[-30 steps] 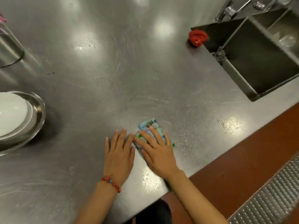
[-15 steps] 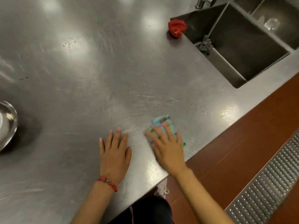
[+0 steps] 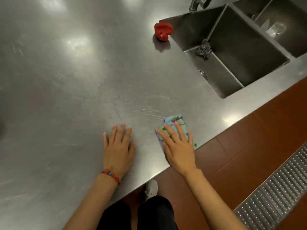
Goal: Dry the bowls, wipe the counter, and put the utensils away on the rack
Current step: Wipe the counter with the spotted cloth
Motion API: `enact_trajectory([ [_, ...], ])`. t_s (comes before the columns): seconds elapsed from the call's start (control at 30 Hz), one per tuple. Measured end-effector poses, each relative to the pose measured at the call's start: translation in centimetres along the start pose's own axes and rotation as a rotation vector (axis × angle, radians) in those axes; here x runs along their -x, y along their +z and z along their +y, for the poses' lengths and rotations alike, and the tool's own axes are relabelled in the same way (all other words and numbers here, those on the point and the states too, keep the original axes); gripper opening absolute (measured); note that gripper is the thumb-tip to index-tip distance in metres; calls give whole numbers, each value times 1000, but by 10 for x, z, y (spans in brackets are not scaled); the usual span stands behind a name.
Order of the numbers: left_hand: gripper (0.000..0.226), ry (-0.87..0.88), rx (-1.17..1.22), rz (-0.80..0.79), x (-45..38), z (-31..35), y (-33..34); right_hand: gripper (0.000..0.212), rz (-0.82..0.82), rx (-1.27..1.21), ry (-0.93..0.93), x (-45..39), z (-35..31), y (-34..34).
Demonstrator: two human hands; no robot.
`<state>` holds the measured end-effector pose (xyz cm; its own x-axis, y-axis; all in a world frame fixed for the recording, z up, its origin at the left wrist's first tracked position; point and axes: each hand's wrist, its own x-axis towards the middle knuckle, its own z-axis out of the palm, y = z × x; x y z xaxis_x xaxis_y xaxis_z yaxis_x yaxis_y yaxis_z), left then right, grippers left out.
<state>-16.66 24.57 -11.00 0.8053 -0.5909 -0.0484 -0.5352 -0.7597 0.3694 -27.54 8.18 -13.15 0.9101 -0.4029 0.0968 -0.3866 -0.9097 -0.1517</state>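
A small light-blue patterned cloth [image 3: 177, 121] lies flat on the steel counter [image 3: 79, 83], close to its front edge. My right hand [image 3: 178, 146] presses down on the cloth with fingers spread, covering most of it. My left hand [image 3: 118, 146] rests palm-down on the bare counter to the left of the cloth, fingers apart, holding nothing; a red bead bracelet sits at its wrist. No bowls, utensils or rack are in view.
A red crumpled cloth [image 3: 163, 31] sits by the corner of the double sink [image 3: 187, 45] at the upper right. A steel scouring pad [image 3: 204, 49] rests on the sink's ledge. A tap base stands behind. Red floor tiles and a metal drain grate [image 3: 275, 188] lie right of the counter edge.
My right hand has slid the cloth rightward along the counter's front edge, away from my left hand. The view has swung right, so the steel bowl on the left has left the frame.
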Motion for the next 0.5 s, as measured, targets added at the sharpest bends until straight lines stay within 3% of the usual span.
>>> enact_trajectory([
  [0.13, 47, -54, 2, -22, -13, 18, 14, 39, -78, 37, -392, 8, 50, -4],
  [0.2, 48, -71, -19, -19, -15, 21, 19, 41, -67, 113, -296, -16, 86, -10],
  [0.3, 51, -89, -42, 9, -14, 25, 22, 43, -93, 5, 156, -55, 132, -21],
  [0.37, 53, -101, -41, 25, -15, 28, 23, 44, -41, -24, 304, -63, 135, -20],
  [0.43, 53, -111, -38, 30, -16, 29, 22, 44, -28, -29, 275, -60, 111, -14],
  [0.5, 54, -118, -40, 18, -16, 29, 22, 42, -10, -29, 84, -47, 72, -6],
])
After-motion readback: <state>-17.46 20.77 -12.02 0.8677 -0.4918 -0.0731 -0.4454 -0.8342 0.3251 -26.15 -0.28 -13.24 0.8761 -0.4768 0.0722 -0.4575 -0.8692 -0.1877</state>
